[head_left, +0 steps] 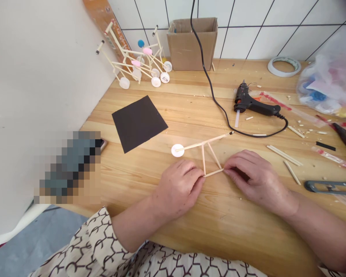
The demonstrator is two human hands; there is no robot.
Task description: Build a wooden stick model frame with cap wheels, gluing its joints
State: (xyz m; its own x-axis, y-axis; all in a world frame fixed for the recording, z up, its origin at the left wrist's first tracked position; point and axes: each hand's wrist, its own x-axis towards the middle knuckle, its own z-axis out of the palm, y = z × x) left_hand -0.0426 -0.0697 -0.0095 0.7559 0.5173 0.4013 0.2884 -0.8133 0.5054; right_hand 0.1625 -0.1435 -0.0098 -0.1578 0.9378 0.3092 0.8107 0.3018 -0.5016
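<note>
Stick models (136,63) crowd the tabletop's (225,227) back left corner. Nearer the front edge, left hand (178,186) and right hand (256,181) pinch a stick frame (203,159) lying between them.

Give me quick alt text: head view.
The left hand and right hand hold two corners of a small stick frame with a white disc at one end; beyond lie a black sheet and a glue gun.

At nine o'clock, pixel blocks blur an object (70,165) past telling. The box (192,52) at twelve o'clock hides its floor. The right edge cuts off a plastic bag (324,90) toward two and snips (317,186) past three. The left hand (178,186), at six, hides its palm.
</note>
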